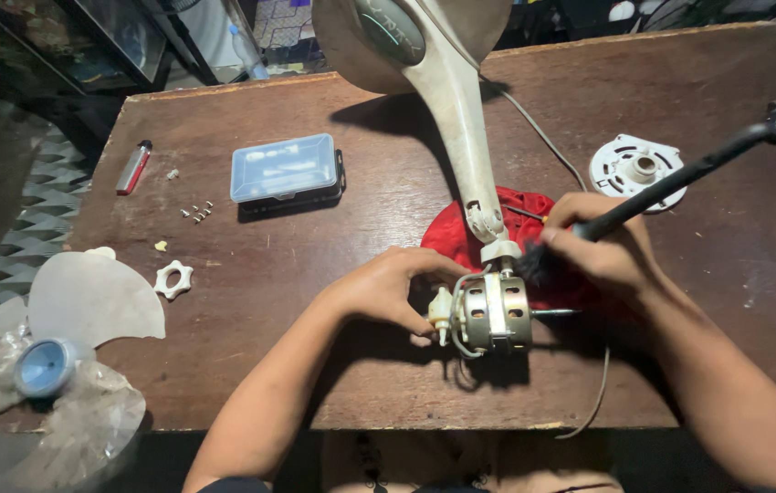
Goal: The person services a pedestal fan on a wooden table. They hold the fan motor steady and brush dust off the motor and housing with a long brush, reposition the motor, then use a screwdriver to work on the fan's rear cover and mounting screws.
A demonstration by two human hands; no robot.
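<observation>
A bare fan motor [495, 313] with a metal shaft pointing right sits at the neck of a cream fan stand [457, 119] lying on the brown table [333, 356]. My left hand [397, 285] grips the motor's left end by the small white part. A long black brush [671, 181] is held in my right hand [605, 246], its dark bristles touching the top of the motor. Under the motor lies a red cloth [484, 230].
A white round motor cover [634, 166] lies at the right. A clear plastic box [285, 167], small screws [197, 213], a red lighter [133, 167] and a white nut [173, 278] lie at the left. A translucent fan blade [50, 365] overhangs the left front corner.
</observation>
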